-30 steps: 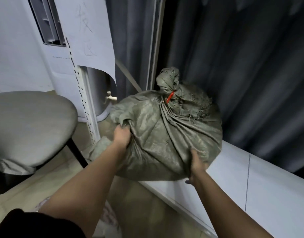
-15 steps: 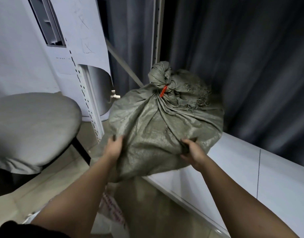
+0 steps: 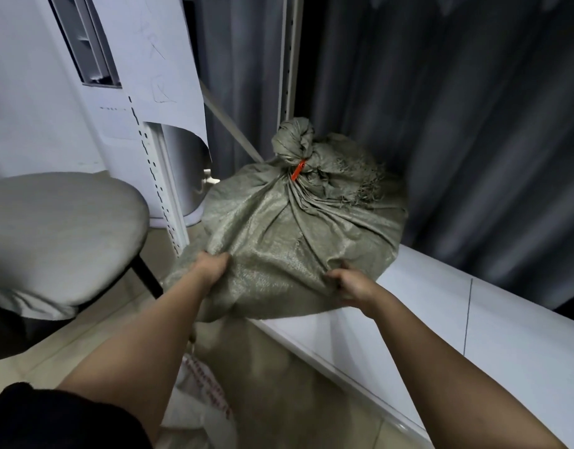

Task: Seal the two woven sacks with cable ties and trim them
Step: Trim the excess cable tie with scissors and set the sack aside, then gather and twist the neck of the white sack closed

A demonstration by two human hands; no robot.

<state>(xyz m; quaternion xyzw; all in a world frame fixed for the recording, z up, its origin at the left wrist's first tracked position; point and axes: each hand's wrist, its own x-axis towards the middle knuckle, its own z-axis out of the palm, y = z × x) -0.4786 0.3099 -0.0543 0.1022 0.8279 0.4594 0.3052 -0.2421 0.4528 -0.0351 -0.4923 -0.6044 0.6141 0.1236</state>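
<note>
Round padded stool seat [image 3: 55, 234], grey fabric, at 9 o'clock. Left hand [image 3: 212, 268] bunches the coarse weave of the olive woven sack [image 3: 289, 241], fingers curled into a fold. Sack bulges round at centre, partly on the smooth white ledge [image 3: 473, 319]; neck twisted into a knob at 12 o'clock, cinched by an orange cable tie [image 3: 298, 170]. Right hand [image 3: 352, 285] pinches cloth likewise. Dark pleated curtain [image 3: 457, 108] at 2 o'clock.

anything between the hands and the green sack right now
Nothing visible. The left hand and right hand both already grip the woven sack at its near lower edge, below the orange cable tie.
</note>
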